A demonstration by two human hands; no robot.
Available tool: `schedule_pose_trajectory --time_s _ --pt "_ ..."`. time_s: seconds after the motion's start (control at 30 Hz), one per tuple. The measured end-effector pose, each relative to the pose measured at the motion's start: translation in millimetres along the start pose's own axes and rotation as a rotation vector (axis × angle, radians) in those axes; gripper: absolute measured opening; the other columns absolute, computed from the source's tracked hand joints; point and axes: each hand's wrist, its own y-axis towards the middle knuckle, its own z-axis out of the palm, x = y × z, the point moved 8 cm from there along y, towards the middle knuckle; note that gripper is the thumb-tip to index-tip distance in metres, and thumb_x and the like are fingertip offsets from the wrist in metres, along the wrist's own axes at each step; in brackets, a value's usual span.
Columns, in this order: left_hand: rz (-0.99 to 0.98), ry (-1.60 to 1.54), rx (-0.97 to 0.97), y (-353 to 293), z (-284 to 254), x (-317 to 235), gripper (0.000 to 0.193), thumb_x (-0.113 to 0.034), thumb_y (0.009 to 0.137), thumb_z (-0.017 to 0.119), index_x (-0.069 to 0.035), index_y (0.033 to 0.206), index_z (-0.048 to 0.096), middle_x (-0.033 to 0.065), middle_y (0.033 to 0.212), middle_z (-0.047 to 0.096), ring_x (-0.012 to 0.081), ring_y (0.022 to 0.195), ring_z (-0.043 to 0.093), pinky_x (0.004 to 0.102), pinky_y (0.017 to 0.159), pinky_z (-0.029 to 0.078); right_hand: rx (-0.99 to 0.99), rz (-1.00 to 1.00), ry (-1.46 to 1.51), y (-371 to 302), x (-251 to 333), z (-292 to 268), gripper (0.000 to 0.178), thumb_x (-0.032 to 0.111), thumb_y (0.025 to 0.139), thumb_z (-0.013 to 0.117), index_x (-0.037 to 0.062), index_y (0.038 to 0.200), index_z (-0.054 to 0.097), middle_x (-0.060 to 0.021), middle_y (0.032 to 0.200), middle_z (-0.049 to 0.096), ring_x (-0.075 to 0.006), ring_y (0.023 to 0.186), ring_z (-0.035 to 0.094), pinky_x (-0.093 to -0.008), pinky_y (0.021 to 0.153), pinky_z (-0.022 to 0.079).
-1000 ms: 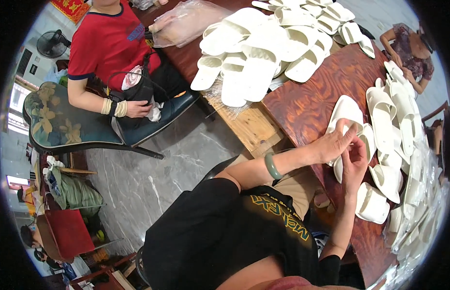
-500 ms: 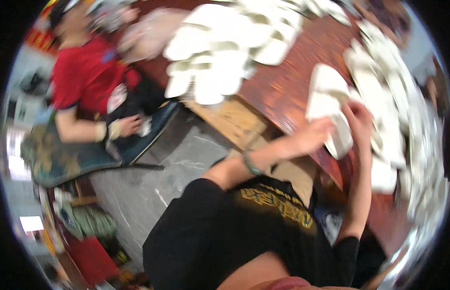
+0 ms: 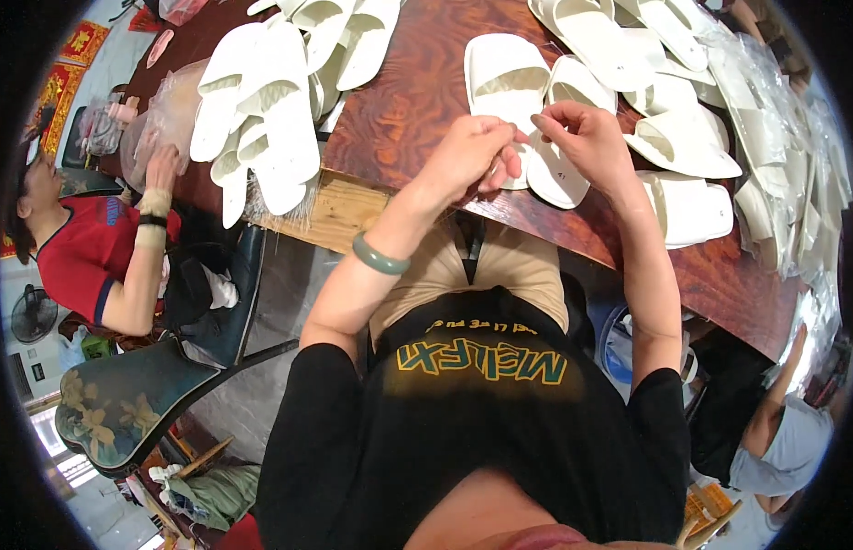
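The left hand (image 3: 474, 158) is half curled, the right hand (image 3: 588, 147) has thumb and finger close; I cannot tell if they pinch something. Beneath, white slippers (image 3: 509, 103) lie near the edge of the table (image 3: 394, 115), bare wood leftward.

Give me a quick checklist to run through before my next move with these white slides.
1. White slide pair on the wood-grained table: ok, straps up.
2. Left hand by the left slide, right hand over the right slide: ok.
3. Anything pinched between the fingers: cannot tell, too small.
4. Room to the pair's right: not ok, other white slides crowd there.
5. Co-worker's hand clear of the pair: ok, it is by the clear plastic bag.
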Motion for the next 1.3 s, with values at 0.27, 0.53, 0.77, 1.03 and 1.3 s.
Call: schedule_pose_trajectory --time_s 0.27,0.53,0.77,1.03,1.3 --pt "0.192 0.337 -0.238 61.6 -20.9 -31.9 0.028 -0.014 0.089 0.043 0.008 0.091 0.06 0.0101 0.063 0.062 0.0099 0.041 0.05 0.0232 0.038 0.039 0.009 -0.053 -0.033 2.9 10.6 13.4 0.026 0.027 0.085 0.06 0.002 0.09 0.064 -0.0125 0.068 0.063 -0.0241 0.06 0.061 -0.0335 0.057 0.046" --pt "0.189 0.054 -0.267 64.8 -26.7 -21.2 0.027 -0.018 0.09 0.05 0.006 0.093 0.061 0.0127 0.079 0.066 0.0157 0.064 0.064 0.0233 0.046 0.045 0.107 -0.685 -0.338 -31.8 69.4 44.4 0.02 0.005 0.075 0.055 0.0069 0.094 0.057 -0.012 0.091 0.054 -0.03 0.074 0.06 -0.0374 0.061 0.052" --pt "0.099 0.038 -0.172 68.6 -27.1 -19.5 0.029 -0.02 0.092 0.049 0.007 0.099 0.058 0.017 0.091 0.065 0.0229 0.079 0.067 0.0265 0.053 0.05 0.177 -0.839 -0.894 -35.6 62.2 80.2 0.02 0.011 0.074 0.055 -0.0024 0.089 0.056 -0.0135 0.094 0.05 -0.025 0.088 0.058 -0.0312 0.061 0.054" --pt "0.233 0.043 -0.211 69.9 -36.4 -28.2 0.025 -0.018 0.085 0.058 0.006 0.088 0.065 0.0127 0.079 0.067 0.0151 0.071 0.065 0.0247 0.06 0.051 0.161 -0.81 -0.778 -28.8 64.6 62.1 0.023 0.009 0.071 0.052 -0.0036 0.09 0.052 -0.0191 0.102 0.052 -0.0264 0.086 0.056 -0.0342 0.07 0.051" --pt "0.08 -0.06 -0.127 57.6 -23.7 -14.4 0.026 -0.017 0.086 0.055 0.007 0.096 0.061 0.0154 0.084 0.066 0.0188 0.068 0.066 0.0242 0.041 0.046 0.309 -0.869 -0.693 -58.3 79.1 61.9 0.021 0.011 0.07 0.052 -0.0009 0.088 0.052 -0.0102 0.085 0.049 -0.0226 0.082 0.052 -0.0306 0.067 0.049"
